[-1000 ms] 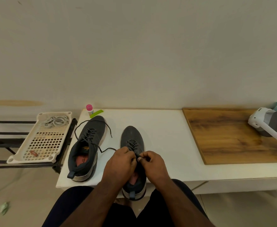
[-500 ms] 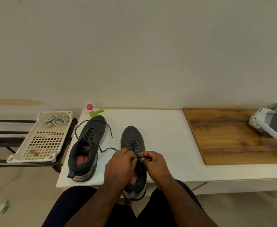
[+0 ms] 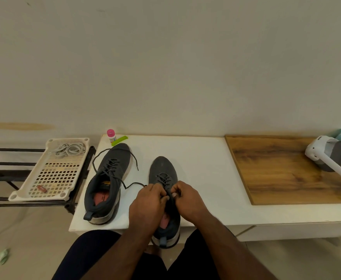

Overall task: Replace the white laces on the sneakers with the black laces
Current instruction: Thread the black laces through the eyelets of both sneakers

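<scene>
Two dark grey sneakers stand on the white table [image 3: 201, 170]. The left sneaker [image 3: 107, 182] carries a black lace whose loose ends trail over the table. The right sneaker [image 3: 162, 172] is laced in black [image 3: 164, 178] near its toe half. My left hand [image 3: 147, 203] and my right hand [image 3: 187, 201] meet over its tongue, and the fingers of both pinch the black lace ends between them. The hands hide the upper eyelets. The white laces [image 3: 69, 148] lie bundled in a cream tray.
The cream perforated tray [image 3: 52, 178] rests on a black rack left of the table. A pink-capped bottle [image 3: 111, 135] and a green stick [image 3: 119, 140] sit at the table's back left. A wooden board [image 3: 282, 170] and a white headset [image 3: 327, 156] lie to the right.
Both hands have stayed over the right sneaker's tongue, working the black lace with small finger movements. The sneakers have not shifted.
</scene>
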